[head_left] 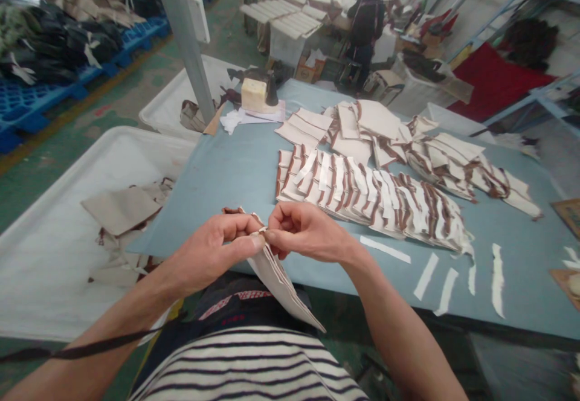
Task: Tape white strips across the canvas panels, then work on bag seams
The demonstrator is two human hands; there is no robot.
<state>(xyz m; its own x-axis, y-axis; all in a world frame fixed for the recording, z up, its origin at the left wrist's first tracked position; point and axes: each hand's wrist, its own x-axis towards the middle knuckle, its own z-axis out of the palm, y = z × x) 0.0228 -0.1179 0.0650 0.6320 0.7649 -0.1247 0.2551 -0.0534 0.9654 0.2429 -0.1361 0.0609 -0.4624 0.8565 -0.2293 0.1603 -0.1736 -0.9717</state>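
Note:
A folded bundle of cream fabric pieces hangs at the near edge of the blue table, in front of the striped shirt. Thumb and fingers of my left hand pinch its upper end. Close beside it, my right hand pinches the same end, its fingertips almost touching the left thumb; something small and pale between them is too small to make out. To the right lies a long row of overlapping cream pieces with brown edges, white strips lying across them. Several loose white strips rest nearer the table's front edge.
Behind the row is a loose heap of cream pieces. A yellowish block sits on papers at the blue table's back left. White bins with fabric stand left, near a grey post. A person is in the background.

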